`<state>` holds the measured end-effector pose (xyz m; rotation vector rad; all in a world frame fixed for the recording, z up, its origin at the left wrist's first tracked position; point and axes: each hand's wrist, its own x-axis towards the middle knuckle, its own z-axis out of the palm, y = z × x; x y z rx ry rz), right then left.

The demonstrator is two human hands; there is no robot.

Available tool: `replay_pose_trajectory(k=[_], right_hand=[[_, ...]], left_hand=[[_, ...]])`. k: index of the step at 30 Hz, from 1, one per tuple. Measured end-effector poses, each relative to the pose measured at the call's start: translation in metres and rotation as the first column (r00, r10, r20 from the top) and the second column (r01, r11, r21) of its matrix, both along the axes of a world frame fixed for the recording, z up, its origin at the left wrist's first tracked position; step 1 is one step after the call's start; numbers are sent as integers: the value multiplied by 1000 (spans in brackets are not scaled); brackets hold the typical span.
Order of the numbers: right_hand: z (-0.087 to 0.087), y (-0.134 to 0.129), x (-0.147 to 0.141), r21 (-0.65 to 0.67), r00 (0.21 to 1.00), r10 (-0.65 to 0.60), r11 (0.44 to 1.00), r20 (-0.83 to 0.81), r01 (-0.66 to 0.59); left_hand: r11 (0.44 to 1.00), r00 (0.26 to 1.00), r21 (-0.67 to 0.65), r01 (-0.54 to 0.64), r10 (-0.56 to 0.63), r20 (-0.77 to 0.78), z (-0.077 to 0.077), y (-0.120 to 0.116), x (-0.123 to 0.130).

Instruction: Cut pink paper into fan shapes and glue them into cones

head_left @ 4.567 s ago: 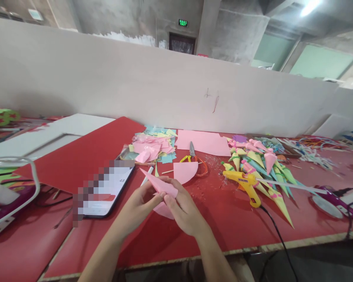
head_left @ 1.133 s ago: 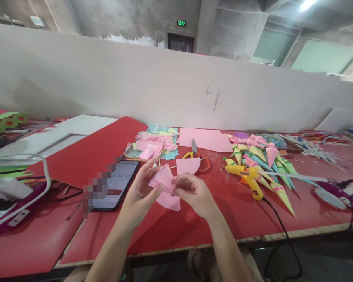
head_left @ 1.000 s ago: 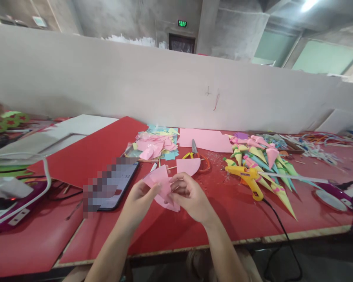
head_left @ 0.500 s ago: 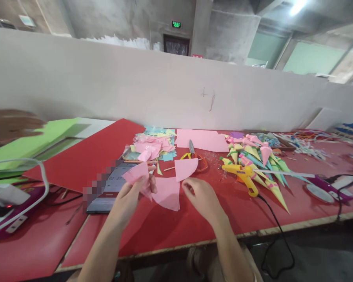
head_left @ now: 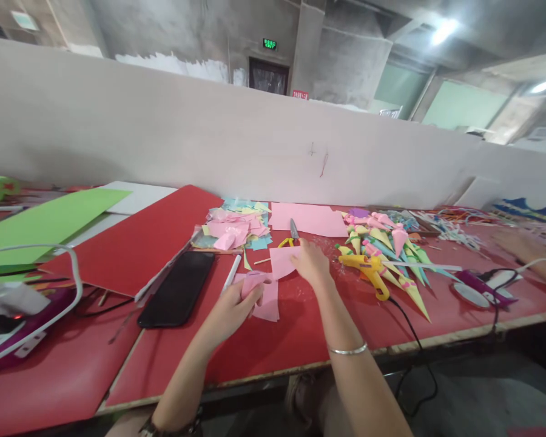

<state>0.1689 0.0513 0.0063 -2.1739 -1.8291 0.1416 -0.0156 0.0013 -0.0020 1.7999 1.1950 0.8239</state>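
Note:
My left hand (head_left: 237, 303) is closed round a curled piece of pink paper (head_left: 255, 278), just above the table. Under it lies a pink paper piece (head_left: 268, 303) with a curved edge, partly hidden by the hand. My right hand (head_left: 313, 264) is at another pink paper piece (head_left: 281, 262), with its fingers closed at the right edge. Behind that paper lie scissors (head_left: 293, 229); the right hand covers part of their handles. A white pen-like stick (head_left: 231, 273) lies beside the left hand.
A black phone (head_left: 177, 291) lies left, beside red sheets (head_left: 141, 243). Paper scraps (head_left: 236, 227) and a large pink sheet (head_left: 307, 218) lie behind. Right are a yellow glue gun (head_left: 368, 267) with a cord, and coloured paper cones (head_left: 398, 240). Another person's arm (head_left: 523, 252) reaches in far right.
My left hand has moved right and down with the pink paper, which is now curled tighter. My right hand has moved forward onto the other paper piece. Another person's hand has left the left side.

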Motion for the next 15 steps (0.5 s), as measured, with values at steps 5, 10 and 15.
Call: replay_pose_trajectory(k=[5,10,15], right_hand=[[-13,14,-15,1,991,129,992,29,-129],[-21,27,-21,-13,958,286,958,26,-286],[-10,28,-21,23,971,238,971,-27,-237]], left_hand=[[998,990,47,51,-45,-132,-2,-1,0],[997,992,64,53,-45,-114,2,-1,-2],[999,999,49,12,-10,-50,5,-1,-7]])
